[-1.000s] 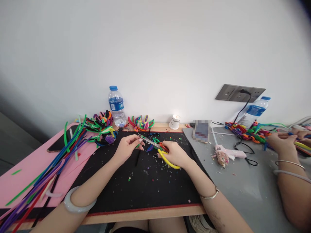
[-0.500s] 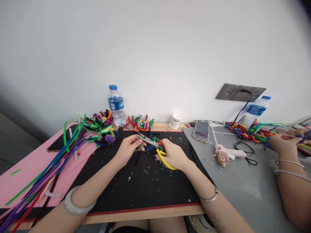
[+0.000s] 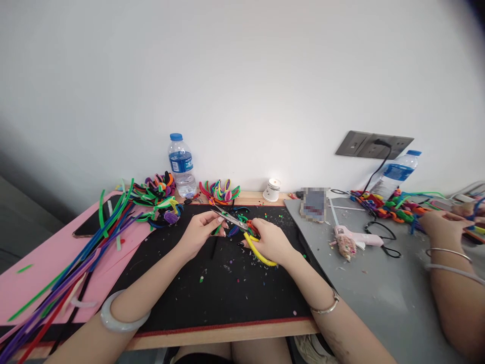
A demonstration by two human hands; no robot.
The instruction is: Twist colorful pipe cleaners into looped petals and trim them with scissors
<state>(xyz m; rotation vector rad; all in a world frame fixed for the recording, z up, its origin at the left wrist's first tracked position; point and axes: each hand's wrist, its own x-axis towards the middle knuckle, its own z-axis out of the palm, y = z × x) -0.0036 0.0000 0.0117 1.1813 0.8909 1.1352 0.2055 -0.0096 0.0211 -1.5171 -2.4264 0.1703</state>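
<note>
Yellow-handled scissors (image 3: pixel 241 224) gripped in right hand (image 3: pixel 271 241), green strip (image 3: pixel 217 231) pinched in left hand (image 3: pixel 199 232)

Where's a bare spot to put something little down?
Mostly bare: the front of the black mat, between left forearm and right forearm, with only tiny bits; and the grey tabletop in front of the pink glue gun, up to the other person's arm. Crowded: around the scissors, on the pink sheet under the fuzzy strips, and near the bottle on the left.
</note>
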